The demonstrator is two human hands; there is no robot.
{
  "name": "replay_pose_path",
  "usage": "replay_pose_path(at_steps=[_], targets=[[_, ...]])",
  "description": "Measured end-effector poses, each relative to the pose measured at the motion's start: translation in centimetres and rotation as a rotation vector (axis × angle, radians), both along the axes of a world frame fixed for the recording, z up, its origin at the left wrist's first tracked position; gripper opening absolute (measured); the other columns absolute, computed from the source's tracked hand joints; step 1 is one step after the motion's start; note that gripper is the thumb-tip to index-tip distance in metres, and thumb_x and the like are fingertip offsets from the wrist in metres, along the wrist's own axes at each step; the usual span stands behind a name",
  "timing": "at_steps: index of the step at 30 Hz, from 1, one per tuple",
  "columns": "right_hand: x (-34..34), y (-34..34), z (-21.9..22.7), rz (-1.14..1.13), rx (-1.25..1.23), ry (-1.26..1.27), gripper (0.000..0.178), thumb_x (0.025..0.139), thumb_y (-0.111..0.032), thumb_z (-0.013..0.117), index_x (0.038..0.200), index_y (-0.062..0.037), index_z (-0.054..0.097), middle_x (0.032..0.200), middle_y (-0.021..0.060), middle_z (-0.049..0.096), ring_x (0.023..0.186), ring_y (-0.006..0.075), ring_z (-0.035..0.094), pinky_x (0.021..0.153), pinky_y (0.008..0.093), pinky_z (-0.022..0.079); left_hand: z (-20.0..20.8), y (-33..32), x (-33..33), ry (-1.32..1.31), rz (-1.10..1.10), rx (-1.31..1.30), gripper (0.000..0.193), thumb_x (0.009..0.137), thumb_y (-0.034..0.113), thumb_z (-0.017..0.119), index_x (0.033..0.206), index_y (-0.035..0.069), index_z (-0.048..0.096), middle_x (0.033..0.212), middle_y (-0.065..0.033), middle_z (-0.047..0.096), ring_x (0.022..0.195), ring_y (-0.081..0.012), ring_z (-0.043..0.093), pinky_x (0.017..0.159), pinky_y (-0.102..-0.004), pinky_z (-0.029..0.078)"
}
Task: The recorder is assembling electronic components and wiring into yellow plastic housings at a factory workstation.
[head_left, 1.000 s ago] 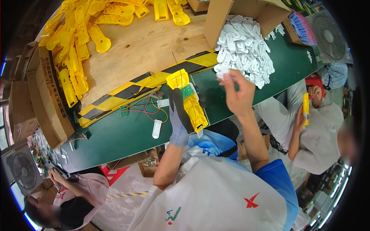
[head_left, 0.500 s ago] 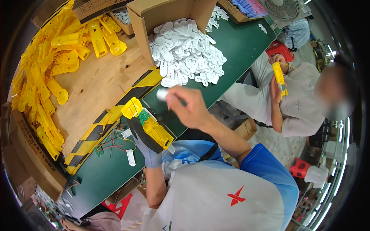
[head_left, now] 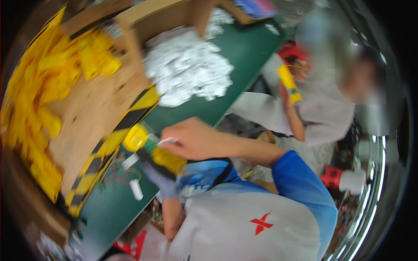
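A yellow plastic housing (head_left: pixel 136 138) with a green circuit board in its middle lies in my left hand (head_left: pixel 160 176), which wears a grey and black glove and is closed around it. Over the board, my bare right hand (head_left: pixel 193 138) pinches a small white plastic piece (head_left: pixel 169 140). Whether the piece touches the housing is hard to tell, as motion smears the view. Beyond my hands is a heap of similar white oval pieces (head_left: pixel 187 69), spilling from a cardboard box (head_left: pixel 130 43) onto the green table (head_left: pixel 174 117).
Many yellow housings (head_left: pixel 43 95) are piled on a wooden board (head_left: pixel 98 102) at the left, edged with black-and-yellow tape (head_left: pixel 126 119). Near my left hand lie wires and a white rectangular part (head_left: pixel 136 189). At the right sits a co-worker (head_left: pixel 322 108) holding another yellow housing (head_left: pixel 287 80).
My right hand has brought the white piece from near the heap down to the housing. The whole view has shifted, moving the table contents leftward, and is more blurred.
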State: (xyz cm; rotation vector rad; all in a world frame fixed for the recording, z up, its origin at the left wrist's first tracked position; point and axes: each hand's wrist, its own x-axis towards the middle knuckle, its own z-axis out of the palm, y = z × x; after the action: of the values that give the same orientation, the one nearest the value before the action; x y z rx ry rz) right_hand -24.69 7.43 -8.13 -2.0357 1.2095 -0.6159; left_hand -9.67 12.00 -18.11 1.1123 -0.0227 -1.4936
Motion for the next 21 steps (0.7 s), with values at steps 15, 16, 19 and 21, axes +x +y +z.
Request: replay_pose_path(at_steps=[15,16,19,21], targets=[[-26.5,6.2,2.5,-1.203,-0.535,0.254,0.022,0.091,-0.015,0.065,0.112,-0.0097,0.069,0.082,0.0087,0.07,0.07,0.0183,0.069,0.062,0.0282,0.052,4.2,-0.5,-1.5,-0.199,-0.229,-0.313,0.058,0.101,0.055,0.038,0.135,0.008,0.044,0.11,-0.0112,0.061,0.09,-0.0231,0.065,0.077,-0.0346,0.055],[-28.9,6.7,3.0,-1.221,-0.604,0.377,0.023,0.09,-0.02,0.067,0.11,-0.0096,0.07,0.085,0.0109,0.071,0.074,0.0223,0.071,0.065,0.0298,0.053,4.1,-0.9,-1.6,-0.198,-0.23,-0.321,0.058,0.101,0.055,0.038,0.135,0.008,0.044,0.11,-0.0112,0.061,0.09,-0.0231,0.065,0.077,-0.0346,0.055],[-32.8,7.2,4.7,-1.289,-0.524,0.665,0.033,0.088,-0.028,0.069,0.111,-0.0042,0.069,0.098,0.0184,0.072,0.086,0.0298,0.07,0.076,0.0355,0.052,3.7,-1.7,-1.9,-0.235,-0.246,-0.213,0.052,0.102,0.051,0.039,0.13,0.008,0.046,0.108,-0.0108,0.062,0.091,-0.0218,0.065,0.076,-0.0332,0.055],[-33.2,5.8,4.4,-1.278,-0.329,0.739,0.039,0.085,-0.032,0.071,0.112,-0.0036,0.069,0.102,0.02,0.07,0.092,0.0328,0.069,0.08,0.0377,0.052,4.1,-2.4,-1.9,-0.719,-0.164,-0.334,0.05,0.101,0.051,0.042,0.125,0.007,0.048,0.107,-0.0123,0.062,0.09,-0.0225,0.065,0.075,-0.0341,0.055]])
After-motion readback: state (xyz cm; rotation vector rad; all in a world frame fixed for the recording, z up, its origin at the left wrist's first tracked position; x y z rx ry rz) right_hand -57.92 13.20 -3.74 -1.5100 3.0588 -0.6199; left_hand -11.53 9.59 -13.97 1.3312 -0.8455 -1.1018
